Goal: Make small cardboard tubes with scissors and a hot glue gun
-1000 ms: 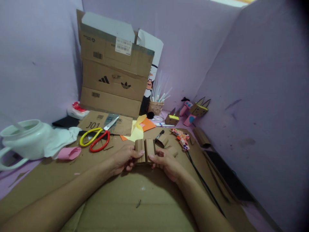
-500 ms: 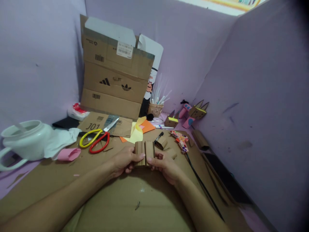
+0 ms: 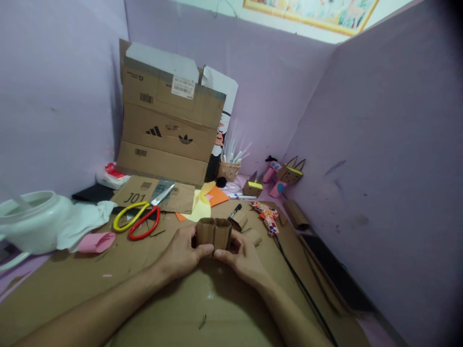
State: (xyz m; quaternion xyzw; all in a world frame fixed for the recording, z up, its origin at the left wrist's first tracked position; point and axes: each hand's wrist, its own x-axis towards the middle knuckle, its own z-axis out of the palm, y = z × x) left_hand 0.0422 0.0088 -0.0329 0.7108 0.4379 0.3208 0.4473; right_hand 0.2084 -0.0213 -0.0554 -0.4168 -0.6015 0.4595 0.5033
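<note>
Two short cardboard tubes stand upright side by side between my hands, their open tops showing. My left hand (image 3: 188, 249) is closed around the left cardboard tube (image 3: 205, 236), thumb across its lower front. My right hand (image 3: 242, 255) grips the right cardboard tube (image 3: 222, 236) the same way, its thumb close to the left one. The tubes touch or nearly touch along one side. Just behind my right hand lie another cardboard roll (image 3: 238, 221) and a black marker (image 3: 235, 210).
Scissors (image 3: 144, 217) with yellow and red handles lie to the left, near a pink paper roll (image 3: 97, 242) and a white pot (image 3: 34, 221). A patterned glue gun (image 3: 266, 217) trails a black cord on the right. A flattened box (image 3: 170, 125) leans against the back wall.
My hands have tipped the two tubes so that their open tops now show. The camera view has tilted up slightly, showing more of the framed picture above.
</note>
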